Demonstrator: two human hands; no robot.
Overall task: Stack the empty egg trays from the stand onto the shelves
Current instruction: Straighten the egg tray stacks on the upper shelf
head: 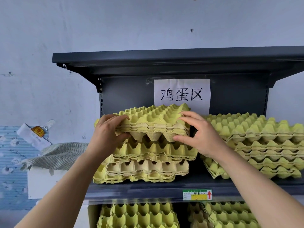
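Left hand (107, 134): I see it clamped on the left edge of the top bundle of trays (153, 124), thumb on top and fingers curled under the rim.
Right hand (196, 137): I see it half open at the bundle's right front corner, fingers spread over the top edge and thumb pressed against the underside.
Top bundle of trays: several nested yellow-green and tan egg trays, held by both hands, tilted slightly and resting on the left stack (143, 163).
Left stack: uneven tiers of egg trays on the middle shelf (131, 189), the layers offset from one another.
Right stack (256, 145): a taller, slanting pile of yellow-green trays on the same shelf, just beside the left stack; I see the right hand's wrist crossing in front of its left edge.
Lower trays (139, 216): more egg trays on the level beneath, in two piles.
Paper sign (181, 94): white sheet with black characters, taped to the dark back panel (128, 92) behind the stacks.
Price label (197, 194): green, white and yellow tag with a red arrow, on the shelf's front lip.
Top shelf (164, 60): dark metal, above the sign.
White box (42, 183): left of the shelving, against the wall, draped with a grey-green textured sheet (60, 155).
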